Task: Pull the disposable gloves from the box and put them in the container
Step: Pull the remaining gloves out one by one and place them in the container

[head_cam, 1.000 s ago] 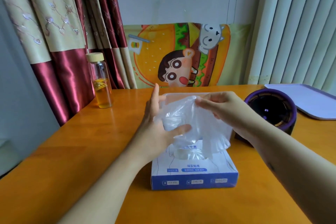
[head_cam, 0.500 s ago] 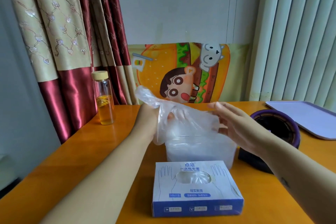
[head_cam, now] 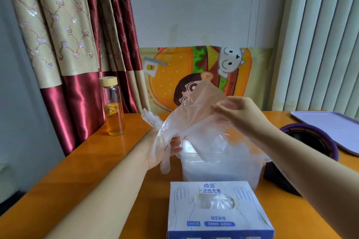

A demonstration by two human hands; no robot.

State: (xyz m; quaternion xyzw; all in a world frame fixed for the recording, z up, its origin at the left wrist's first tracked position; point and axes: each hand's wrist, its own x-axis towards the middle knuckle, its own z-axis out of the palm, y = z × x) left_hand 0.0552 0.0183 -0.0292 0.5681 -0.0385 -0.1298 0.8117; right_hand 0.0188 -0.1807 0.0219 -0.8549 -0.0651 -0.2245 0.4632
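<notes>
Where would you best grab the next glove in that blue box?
Pinch the crumpled glove showing in the oval opening atop the box, coming straight down: the box lies flat, opening up, and only that tuft is exposed.

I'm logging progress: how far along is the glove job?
Done: one clear glove is out of the box. In hand: the left hand and right hand hold it over the container, not yet inside. Left: drop it in; more gloves show in the box's opening.
</notes>
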